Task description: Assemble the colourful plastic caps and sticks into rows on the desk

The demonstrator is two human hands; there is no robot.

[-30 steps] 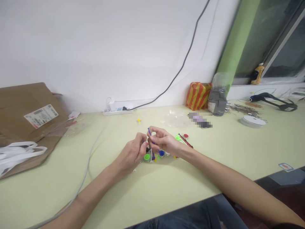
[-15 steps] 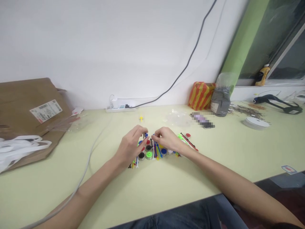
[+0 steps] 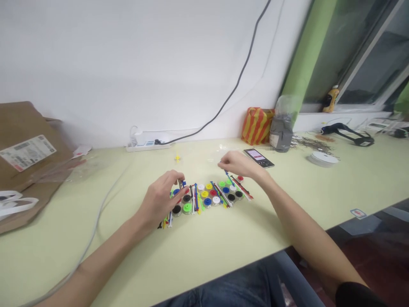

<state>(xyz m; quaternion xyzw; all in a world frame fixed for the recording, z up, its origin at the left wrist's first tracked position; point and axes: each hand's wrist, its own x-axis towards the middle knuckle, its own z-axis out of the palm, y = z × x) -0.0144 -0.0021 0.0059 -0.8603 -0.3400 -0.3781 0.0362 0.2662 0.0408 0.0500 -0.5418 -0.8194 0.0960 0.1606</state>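
A cluster of small coloured plastic discs [image 3: 209, 195] and thin coloured sticks [image 3: 223, 194] lies on the pale green table [image 3: 223, 247]. My left hand [image 3: 161, 198] hovers over the left end of the cluster, fingers pinched on a small blue piece [image 3: 183, 183]. My right hand [image 3: 238, 164] is lifted over the right end, thumb and fingers pinched on the top of a thin blue stick [image 3: 226, 174]. A small yellow piece [image 3: 177, 158] lies alone farther back.
A phone [image 3: 258, 157] lies behind my right hand. A striped bag [image 3: 257, 125] and a grey pouch [image 3: 281, 130] stand by the wall. A power strip [image 3: 145, 145] and grey cable [image 3: 96, 221] are at left, beside a cardboard box [image 3: 28, 157].
My hands were together over the pieces and have separated. The right hand moved right and back with the blue stick; the left stayed with a small blue piece. The camera view shifted right.
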